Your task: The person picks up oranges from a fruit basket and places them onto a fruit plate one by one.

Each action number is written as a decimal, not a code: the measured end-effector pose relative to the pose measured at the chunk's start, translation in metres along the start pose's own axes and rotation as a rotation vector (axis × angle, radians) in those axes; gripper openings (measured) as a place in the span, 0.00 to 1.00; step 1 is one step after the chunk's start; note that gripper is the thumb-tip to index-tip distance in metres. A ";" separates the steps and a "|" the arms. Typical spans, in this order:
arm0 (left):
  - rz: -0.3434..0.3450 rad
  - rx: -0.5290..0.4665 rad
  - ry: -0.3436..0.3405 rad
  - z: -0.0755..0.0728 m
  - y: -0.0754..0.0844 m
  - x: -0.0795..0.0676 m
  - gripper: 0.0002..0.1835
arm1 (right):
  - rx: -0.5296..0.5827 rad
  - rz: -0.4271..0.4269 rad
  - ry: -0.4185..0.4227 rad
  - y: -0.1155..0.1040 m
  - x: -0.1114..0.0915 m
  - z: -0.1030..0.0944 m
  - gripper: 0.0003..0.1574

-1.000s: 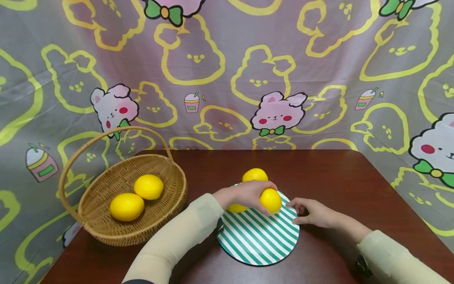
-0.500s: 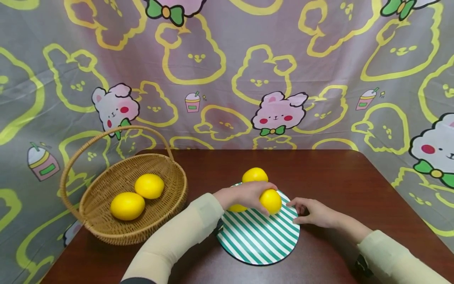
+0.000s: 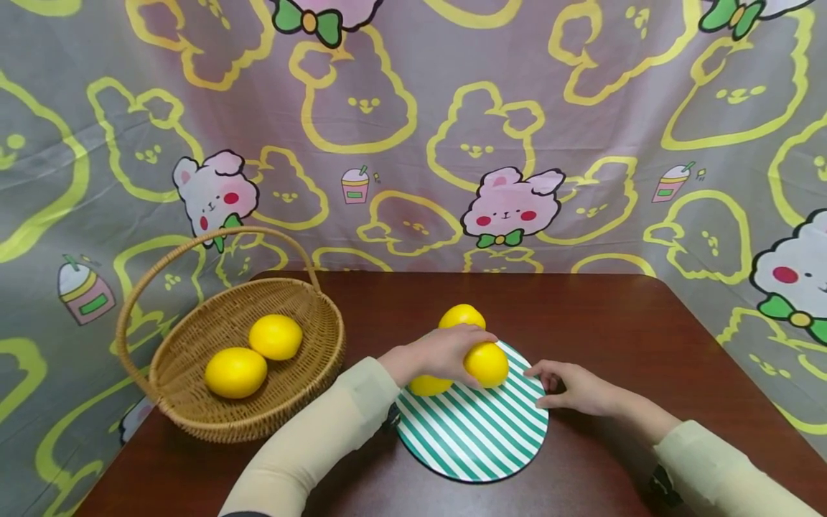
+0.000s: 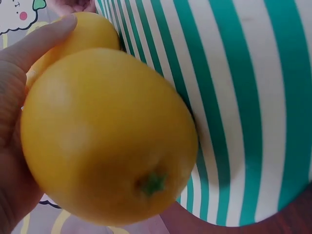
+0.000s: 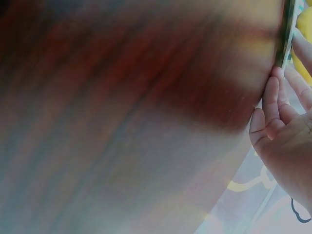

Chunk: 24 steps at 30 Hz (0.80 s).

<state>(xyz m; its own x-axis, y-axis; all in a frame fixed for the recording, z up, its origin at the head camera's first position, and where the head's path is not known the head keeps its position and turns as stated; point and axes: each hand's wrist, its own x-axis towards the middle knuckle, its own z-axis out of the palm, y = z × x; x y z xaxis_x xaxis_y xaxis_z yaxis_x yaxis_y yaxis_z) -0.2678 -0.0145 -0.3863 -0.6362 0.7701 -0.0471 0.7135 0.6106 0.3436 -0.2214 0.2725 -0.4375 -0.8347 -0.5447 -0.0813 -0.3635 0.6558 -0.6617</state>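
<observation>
My left hand (image 3: 439, 353) grips a yellow lemon (image 3: 486, 364) over the upper part of a flat round board (image 3: 474, 445) with green and white stripes. Another lemon (image 3: 430, 385), partly hidden under this hand, lies on the board; a third lemon (image 3: 462, 316) shows just behind the hand. In the left wrist view, a lemon (image 4: 107, 136) with a green stem mark fills the foreground, and the thumb lies on the lemon beyond it. My right hand (image 3: 575, 388) is at the board's right side, with thumb and fingertips touching its rim and the fingers loosely bent.
On the left stands an oval wicker basket (image 3: 187, 420) with a tall arched handle, and two lemons (image 3: 236, 373) lie inside it. Everything is on a dark reddish-brown table (image 3: 601, 316). Behind hangs a patterned cloth (image 3: 413, 93).
My left hand has shifted a little left with the gripped lemon, and the lemons beside it have moved slightly too. The right hand stays at the board's rim.
</observation>
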 end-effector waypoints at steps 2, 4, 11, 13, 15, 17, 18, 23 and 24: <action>-0.008 -0.004 -0.002 0.000 0.000 -0.001 0.44 | 0.001 -0.002 -0.002 0.000 0.000 0.000 0.29; -0.012 -0.006 -0.003 0.000 0.000 -0.001 0.44 | -0.001 -0.002 -0.003 0.001 0.000 0.000 0.29; -0.012 0.007 -0.001 -0.001 0.001 0.000 0.44 | 0.004 -0.011 -0.003 0.000 0.000 0.000 0.29; -0.014 0.010 0.003 -0.001 0.001 -0.001 0.44 | 0.005 -0.011 -0.002 0.000 0.000 0.000 0.29; -0.012 0.018 0.007 0.000 0.000 -0.001 0.44 | 0.002 -0.010 -0.001 0.000 0.000 0.000 0.29; -0.011 0.022 0.010 0.000 0.000 -0.001 0.44 | -0.004 -0.006 0.001 -0.001 0.000 0.000 0.29; -0.009 0.025 0.012 0.000 0.000 -0.001 0.44 | -0.004 -0.004 0.001 -0.001 0.000 0.000 0.29; -0.011 0.024 0.017 -0.002 0.001 -0.001 0.43 | 0.002 0.007 -0.001 -0.003 -0.001 0.000 0.29; -0.013 0.022 0.019 -0.003 0.001 -0.001 0.43 | 0.005 0.006 -0.001 -0.003 -0.001 0.000 0.29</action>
<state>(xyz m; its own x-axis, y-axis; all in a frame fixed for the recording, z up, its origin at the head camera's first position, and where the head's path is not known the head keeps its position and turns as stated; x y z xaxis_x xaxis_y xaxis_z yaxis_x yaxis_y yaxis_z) -0.2668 -0.0154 -0.3835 -0.6505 0.7587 -0.0338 0.7115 0.6244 0.3224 -0.2189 0.2707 -0.4355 -0.8366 -0.5410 -0.0860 -0.3562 0.6565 -0.6649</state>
